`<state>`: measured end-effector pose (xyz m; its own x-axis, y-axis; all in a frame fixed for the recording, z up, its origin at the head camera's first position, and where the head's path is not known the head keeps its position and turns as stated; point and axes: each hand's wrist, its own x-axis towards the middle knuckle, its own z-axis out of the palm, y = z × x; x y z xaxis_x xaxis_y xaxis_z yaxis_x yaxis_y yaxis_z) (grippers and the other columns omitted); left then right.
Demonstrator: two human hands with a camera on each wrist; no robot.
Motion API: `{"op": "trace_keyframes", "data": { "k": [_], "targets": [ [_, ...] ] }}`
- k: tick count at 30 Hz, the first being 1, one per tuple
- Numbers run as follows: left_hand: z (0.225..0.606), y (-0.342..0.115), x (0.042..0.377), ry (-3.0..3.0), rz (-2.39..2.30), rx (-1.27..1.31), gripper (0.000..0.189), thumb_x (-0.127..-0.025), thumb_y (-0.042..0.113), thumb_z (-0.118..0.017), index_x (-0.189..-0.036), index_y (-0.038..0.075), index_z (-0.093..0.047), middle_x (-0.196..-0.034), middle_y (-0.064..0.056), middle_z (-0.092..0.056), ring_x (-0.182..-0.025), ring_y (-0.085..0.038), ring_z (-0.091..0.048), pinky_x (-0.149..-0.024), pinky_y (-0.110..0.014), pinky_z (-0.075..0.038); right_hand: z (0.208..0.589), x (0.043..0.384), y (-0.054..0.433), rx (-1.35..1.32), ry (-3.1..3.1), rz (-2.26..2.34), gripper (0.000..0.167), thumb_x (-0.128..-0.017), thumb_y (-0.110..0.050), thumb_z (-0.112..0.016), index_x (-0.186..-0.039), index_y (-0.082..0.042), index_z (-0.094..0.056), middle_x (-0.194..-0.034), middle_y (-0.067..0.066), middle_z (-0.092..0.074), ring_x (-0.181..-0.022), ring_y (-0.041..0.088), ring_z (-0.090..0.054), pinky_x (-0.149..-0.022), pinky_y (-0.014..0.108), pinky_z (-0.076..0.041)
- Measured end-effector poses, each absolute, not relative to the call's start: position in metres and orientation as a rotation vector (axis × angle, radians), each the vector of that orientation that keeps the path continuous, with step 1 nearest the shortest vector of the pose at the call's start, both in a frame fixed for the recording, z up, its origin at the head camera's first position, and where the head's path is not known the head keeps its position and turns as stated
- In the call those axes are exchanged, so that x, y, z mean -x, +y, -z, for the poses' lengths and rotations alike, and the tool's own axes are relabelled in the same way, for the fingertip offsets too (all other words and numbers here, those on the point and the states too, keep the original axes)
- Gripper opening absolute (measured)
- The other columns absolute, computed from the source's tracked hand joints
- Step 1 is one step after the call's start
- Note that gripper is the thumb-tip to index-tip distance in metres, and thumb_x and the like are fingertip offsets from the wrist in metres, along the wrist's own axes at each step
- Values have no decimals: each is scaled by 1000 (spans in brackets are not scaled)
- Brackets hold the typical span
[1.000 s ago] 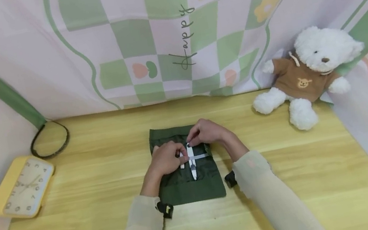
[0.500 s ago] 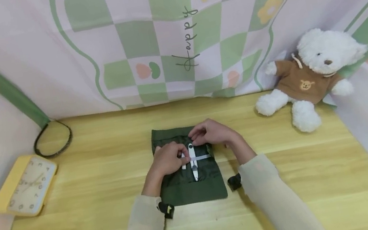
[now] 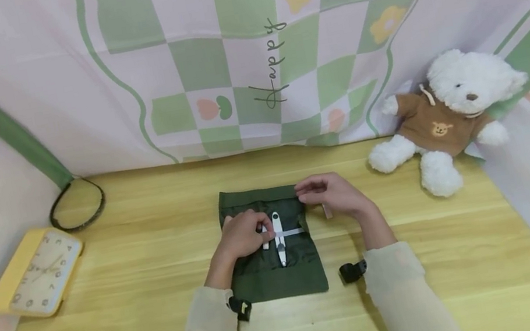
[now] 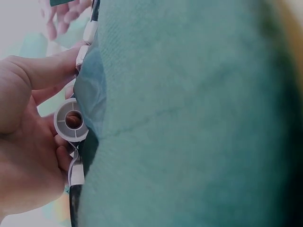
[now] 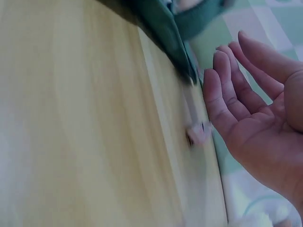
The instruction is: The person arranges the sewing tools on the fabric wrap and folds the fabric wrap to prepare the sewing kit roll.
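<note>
A dark green fabric pouch (image 3: 286, 286) lies unfolded on the table. In its middle sits a slim white tool (image 3: 282, 251) with a dark dot at its top, under a white strap (image 3: 294, 232). My left hand (image 3: 245, 233) pinches with thumb and fingers at the strap's left part, beside a small white piece (image 3: 265, 244). A white ring-shaped spool (image 4: 71, 119) shows by the left fingers in the left wrist view; the exact grip is partly hidden. My right hand (image 3: 331, 194) is off the pouch's upper right edge, fingers loosely bent, holding nothing.
A small pinkish piece (image 5: 199, 134) lies beneath the right hand on the wooden table (image 3: 165, 325). A yellow clock (image 3: 36, 274) and a black loop (image 3: 77, 206) stand at left. A white teddy bear (image 3: 441, 122) sits back right, before a patterned curtain (image 3: 244, 45).
My right hand has moved from the white tool's top to the right, past the pouch's edge, its fingers loosening. The left hand keeps its place at the strap.
</note>
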<state>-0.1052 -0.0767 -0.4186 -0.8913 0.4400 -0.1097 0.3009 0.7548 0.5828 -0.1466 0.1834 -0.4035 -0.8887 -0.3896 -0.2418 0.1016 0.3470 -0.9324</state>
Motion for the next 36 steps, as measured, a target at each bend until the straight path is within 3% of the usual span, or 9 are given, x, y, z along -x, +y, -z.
{"op": "trace_keyframes", "data": {
  "k": [2, 5, 8, 14, 19, 27, 36],
  "targets": [
    [419, -77, 105, 2707, -851, -576, 14, -93, 26, -76, -81, 23, -70, -75, 10, -57, -71, -11, -51, -75, -40, -29, 405, 144, 191, 225, 2192, 1594, 38, -98, -15, -69, -133, 1, -64, -126, 20, -66, -102, 30, -65, -65, 31, -55],
    [419, -78, 105, 2698, -875, -559, 14, -94, 27, -75, -81, 23, -70, -73, 10, -57, -70, -12, -50, -77, -40, -28, 407, 143, 201, 221, 2209, 1617, 41, -97, -15, -70, -133, 4, -62, -126, 22, -66, -111, 31, -65, -83, 30, -54],
    [419, -78, 104, 2688, -908, -545, 14, -94, 26, -75, -82, 23, -69, -73, 9, -56, -69, -13, -50, -78, -41, -28, 408, 142, 207, 213, 2226, 1622, 41, -98, -15, -70, -133, 5, -62, -125, 22, -66, -114, 33, -65, -88, 29, -53],
    [417, -78, 102, 2672, -1062, -487, 14, -96, 20, -72, -82, 21, -69, -75, 6, -56, -71, -15, -50, -82, -44, -33, 408, 140, 214, 180, 2271, 1605, 39, -98, -14, -69, -133, 4, -62, -124, 21, -68, -110, 26, -67, -86, 30, -53],
    [412, -76, 99, 2636, -1209, -523, 11, -97, 17, -71, -87, 18, -71, -84, 1, -54, -75, -17, -49, -70, -37, -42, 409, 137, 218, 125, 2298, 1588, 40, -97, -13, -71, -131, 6, -63, -122, 22, -68, -100, 19, -67, -81, 32, -54],
    [412, -71, 99, 2586, -1275, -533, 4, -96, 18, -73, -96, 15, -74, -87, -2, -54, -75, -18, -49, -68, -36, -41, 413, 137, 223, 74, 2225, 1663, 40, -98, -5, -67, -132, 12, -57, -111, 21, -68, -91, 15, -68, -81, 31, -57],
    [422, -67, 103, 2535, -1159, -572, 17, -93, 20, -77, -108, 13, -79, -84, -1, -53, -75, -18, -46, -69, -33, -38, 412, 139, 224, 25, 2207, 1638, 42, -96, -2, -68, -134, 12, -55, -104, 18, -66, -88, 16, -66, -77, 32, -57]
  ]
}}
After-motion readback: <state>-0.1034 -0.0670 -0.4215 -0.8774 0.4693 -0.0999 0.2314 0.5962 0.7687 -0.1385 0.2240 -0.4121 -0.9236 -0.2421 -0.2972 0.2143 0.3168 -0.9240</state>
